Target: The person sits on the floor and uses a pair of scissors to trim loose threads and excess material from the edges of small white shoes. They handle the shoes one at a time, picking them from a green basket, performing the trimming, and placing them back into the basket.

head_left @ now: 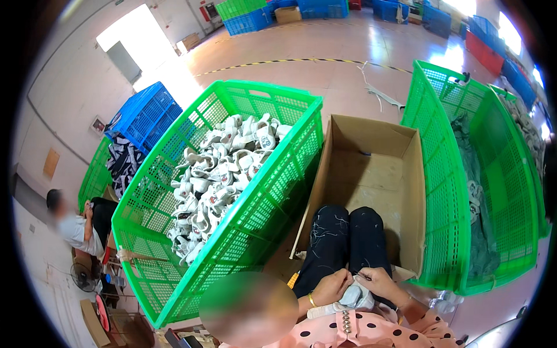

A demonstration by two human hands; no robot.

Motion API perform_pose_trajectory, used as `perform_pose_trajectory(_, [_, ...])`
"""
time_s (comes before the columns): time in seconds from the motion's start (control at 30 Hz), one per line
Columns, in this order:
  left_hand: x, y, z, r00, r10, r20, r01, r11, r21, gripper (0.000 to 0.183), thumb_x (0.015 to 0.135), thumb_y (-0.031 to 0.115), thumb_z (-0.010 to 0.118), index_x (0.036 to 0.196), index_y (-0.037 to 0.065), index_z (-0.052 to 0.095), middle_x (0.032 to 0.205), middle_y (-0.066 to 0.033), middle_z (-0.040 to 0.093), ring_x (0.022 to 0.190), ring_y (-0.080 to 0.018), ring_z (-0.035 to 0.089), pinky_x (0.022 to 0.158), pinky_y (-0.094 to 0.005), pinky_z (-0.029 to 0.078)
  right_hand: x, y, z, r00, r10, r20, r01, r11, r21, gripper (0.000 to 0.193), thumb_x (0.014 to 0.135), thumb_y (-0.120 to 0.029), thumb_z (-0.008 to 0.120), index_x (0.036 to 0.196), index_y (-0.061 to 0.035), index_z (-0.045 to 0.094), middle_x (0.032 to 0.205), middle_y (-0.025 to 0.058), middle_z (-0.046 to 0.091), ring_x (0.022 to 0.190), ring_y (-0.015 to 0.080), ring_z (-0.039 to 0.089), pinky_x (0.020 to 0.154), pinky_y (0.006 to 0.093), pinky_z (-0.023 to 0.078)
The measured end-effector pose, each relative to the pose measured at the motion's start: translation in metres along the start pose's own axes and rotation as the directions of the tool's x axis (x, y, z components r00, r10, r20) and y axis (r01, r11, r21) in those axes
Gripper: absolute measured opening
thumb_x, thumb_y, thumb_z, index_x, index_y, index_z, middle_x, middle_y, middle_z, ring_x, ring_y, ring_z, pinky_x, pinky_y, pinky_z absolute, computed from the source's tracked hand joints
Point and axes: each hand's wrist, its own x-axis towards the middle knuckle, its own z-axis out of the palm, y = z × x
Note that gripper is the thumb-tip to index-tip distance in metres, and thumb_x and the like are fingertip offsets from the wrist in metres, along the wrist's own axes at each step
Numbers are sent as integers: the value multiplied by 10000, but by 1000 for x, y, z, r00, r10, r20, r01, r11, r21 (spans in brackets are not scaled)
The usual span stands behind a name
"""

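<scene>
A white-and-grey shoe upper (355, 297) lies in my lap, between my two hands. At its left edge my left hand (331, 288) is closed, fingertips pinched on it, with a thin bracelet at the wrist. Against its right side my right hand (380, 285) has its fingers closed; a small dark spot shows at the fingertips, too small to name. Loose pale threads cling to my dark trousers (328, 232). To my left, a large green crate (272, 203) holds a heap of similar shoe uppers (223, 168).
An open cardboard box (415, 203) stands before my knees. On the right are green crates (438, 191) with dark green sheeting and some uppers. At left, a blue crate (154, 113) sits above dark pieces, and a seated person (81, 226) works near a fan (84, 277).
</scene>
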Motion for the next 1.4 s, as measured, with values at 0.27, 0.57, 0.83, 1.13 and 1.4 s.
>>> perform_pose_trajectory(0.27, [5,-13,-1,1000,1,3,-1,990,-140,86,931,103,584,902,47,526,819,-104,581,769,-241,615,713,-317,494,-3,6,9,982,-59,-178,61,998,2,277,866,-295,653,802,-29,606,719,197,605,651,350,621,577,400,471])
perform_pose_trajectory(0.57, [3,-18,4,940,-290,180,336,691,-640,141,977,174,573,951,36,567,831,39,569,727,-20,494,640,-170,426,-12,1,-30,965,-261,11,211,753,-624,487,872,-542,562,765,-71,502,574,143,564,541,359,581,470,426,444])
perform_pose_trajectory(0.83, [3,-12,-4,903,-372,217,415,622,-664,139,966,187,592,950,51,567,761,57,554,548,15,425,460,-143,332,0,-17,-34,945,-301,129,290,582,-760,457,830,-494,620,690,-62,566,526,123,534,483,295,568,430,356,415])
perform_pose_trajectory(1.13, [1,-13,-4,902,-370,224,423,647,-634,139,969,172,587,960,34,568,800,45,569,612,10,449,512,-147,355,7,-19,-30,903,-354,242,375,378,-847,374,813,-441,640,681,-104,544,541,57,543,514,195,591,472,298,422])
perform_pose_trajectory(1.4, [2,-16,-3,900,-352,258,433,641,-634,145,965,160,593,973,17,572,839,32,581,691,-7,477,589,-156,400,5,-17,-29,895,-352,274,379,276,-883,361,829,-441,628,675,-129,533,537,31,532,508,159,582,486,275,422])
